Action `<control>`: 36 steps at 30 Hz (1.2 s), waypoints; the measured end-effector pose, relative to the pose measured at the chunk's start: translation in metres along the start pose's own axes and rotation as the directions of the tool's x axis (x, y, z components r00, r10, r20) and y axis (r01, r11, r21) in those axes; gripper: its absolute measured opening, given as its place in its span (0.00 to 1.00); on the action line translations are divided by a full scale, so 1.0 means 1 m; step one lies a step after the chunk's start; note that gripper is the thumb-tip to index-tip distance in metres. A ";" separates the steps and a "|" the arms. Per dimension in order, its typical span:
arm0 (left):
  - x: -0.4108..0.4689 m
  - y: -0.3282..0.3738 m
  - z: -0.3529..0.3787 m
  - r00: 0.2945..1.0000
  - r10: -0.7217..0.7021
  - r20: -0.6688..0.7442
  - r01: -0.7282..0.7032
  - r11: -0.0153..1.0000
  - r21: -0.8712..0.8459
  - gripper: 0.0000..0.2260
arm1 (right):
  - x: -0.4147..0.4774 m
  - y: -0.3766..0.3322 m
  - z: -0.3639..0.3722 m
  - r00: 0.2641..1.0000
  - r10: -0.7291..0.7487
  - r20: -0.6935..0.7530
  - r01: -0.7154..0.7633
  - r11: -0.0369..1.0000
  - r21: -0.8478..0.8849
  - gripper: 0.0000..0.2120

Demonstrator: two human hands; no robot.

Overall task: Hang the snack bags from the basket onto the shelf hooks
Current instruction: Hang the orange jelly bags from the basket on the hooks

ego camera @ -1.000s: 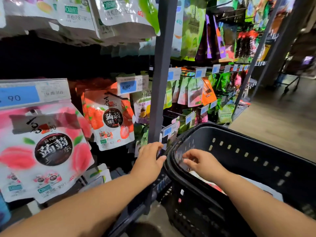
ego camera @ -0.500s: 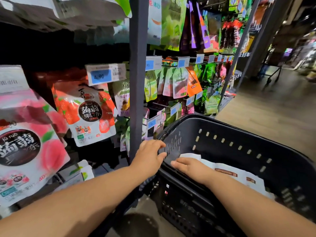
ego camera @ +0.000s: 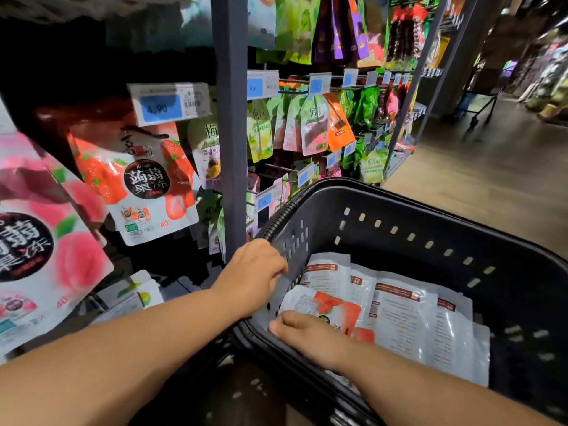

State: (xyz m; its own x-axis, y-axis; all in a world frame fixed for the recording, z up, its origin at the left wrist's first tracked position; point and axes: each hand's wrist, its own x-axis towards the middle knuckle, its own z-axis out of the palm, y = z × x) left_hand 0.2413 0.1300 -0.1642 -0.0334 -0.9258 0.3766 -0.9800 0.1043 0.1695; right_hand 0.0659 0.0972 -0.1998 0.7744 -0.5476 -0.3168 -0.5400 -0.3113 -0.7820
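A black plastic basket (ego camera: 415, 216) fills the lower right. Several white snack bags (ego camera: 408, 318) lie flat inside it, most with their printed backs up. My left hand (ego camera: 255, 278) grips the basket's near-left rim beside the ribbed handle. My right hand (ego camera: 307, 332) reaches into the basket, its fingers lying on a bag with a red strawberry print (ego camera: 335, 305); whether they pinch it is hidden. On the shelf hooks to the left hang a strawberry jelly bag (ego camera: 144, 186) and a peach jelly bag (ego camera: 46, 241).
A grey upright post (ego camera: 232, 118) divides the shelf. To its right hang rows of small green, pink and orange bags (ego camera: 310, 127) under blue price tags. A price tag reading 4.90 (ego camera: 167, 104) sits above the strawberry bag. Wooden aisle floor (ego camera: 491, 179) stretches to the right.
My view has tilted down, showing more of the basket's inside. My right hand has sunk from the rim area onto the strawberry bag. My left hand keeps its hold on the rim.
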 end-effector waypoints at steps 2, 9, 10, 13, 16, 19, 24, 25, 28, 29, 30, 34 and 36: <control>-0.006 -0.002 0.001 1.000 0.019 -0.021 -0.019 1.000 -0.003 0.09 | -0.002 0.005 -0.002 0.999 0.019 0.040 -0.020 0.999 0.025 0.17; -0.017 -0.003 0.002 0.998 0.008 -0.065 -0.010 0.999 -0.030 0.08 | 0.006 0.072 -0.044 0.930 0.119 -0.348 -0.173 0.977 -0.127 0.03; -0.018 -0.004 0.002 0.998 0.009 -0.066 -0.012 0.999 -0.033 0.08 | 0.007 0.083 -0.049 0.907 0.138 -0.397 -0.219 0.961 -0.167 0.02; -0.020 -0.005 0.005 0.996 0.017 -0.084 -0.020 0.999 -0.034 0.07 | 0.009 0.111 -0.057 0.893 0.154 -0.423 -0.291 0.915 -0.280 0.09; -0.019 -0.006 0.006 0.996 0.018 -0.091 -0.022 0.999 -0.037 0.07 | 0.008 0.120 -0.060 0.922 0.159 -0.354 -0.269 0.919 -0.288 0.16; -0.019 -0.007 0.006 0.997 0.019 -0.078 -0.022 0.999 -0.037 0.06 | 0.008 0.127 -0.059 0.940 0.142 -0.312 -0.254 0.900 -0.355 0.21; -0.018 -0.003 0.003 0.998 0.007 -0.070 -0.009 1.000 -0.021 0.06 | 0.009 0.128 -0.058 0.962 0.069 -0.264 -0.196 0.846 -0.496 0.25; -0.018 -0.003 0.003 0.998 0.004 -0.070 -0.005 1.000 -0.021 0.06 | 0.009 0.129 -0.059 0.967 0.045 -0.251 -0.179 0.821 -0.543 0.26; -0.018 -0.003 0.006 0.997 0.005 -0.073 -0.007 1.000 -0.024 0.06 | 0.009 0.129 -0.058 0.967 -0.016 -0.255 -0.150 0.771 -0.618 0.24; -0.018 -0.004 0.006 0.997 0.004 -0.072 -0.006 1.000 -0.025 0.06 | 0.010 0.129 -0.059 0.963 -0.043 -0.265 -0.142 0.757 -0.638 0.23; -0.017 -0.004 0.007 0.997 0.000 -0.071 -0.001 1.000 -0.025 0.06 | 0.010 0.129 -0.059 0.961 -0.068 -0.268 -0.132 0.738 -0.661 0.21; -0.016 -0.005 0.005 0.996 0.008 -0.083 -0.009 1.000 -0.018 0.05 | 0.013 0.122 -0.058 0.941 -0.205 -0.269 -0.071 0.659 -0.749 0.13; -0.016 -0.004 0.005 0.996 0.012 -0.092 -0.014 1.000 -0.012 0.05 | 0.016 0.120 -0.055 0.902 -0.302 -0.308 -0.027 0.674 -0.738 0.07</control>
State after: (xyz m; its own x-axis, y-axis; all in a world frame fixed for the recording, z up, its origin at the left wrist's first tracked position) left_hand 0.2450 0.1421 -0.1756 -0.0274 -0.8871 0.4608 -0.9770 0.1212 0.1754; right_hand -0.0052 0.0084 -0.2693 0.7599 -0.6396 0.1158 -0.6281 -0.7685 -0.1221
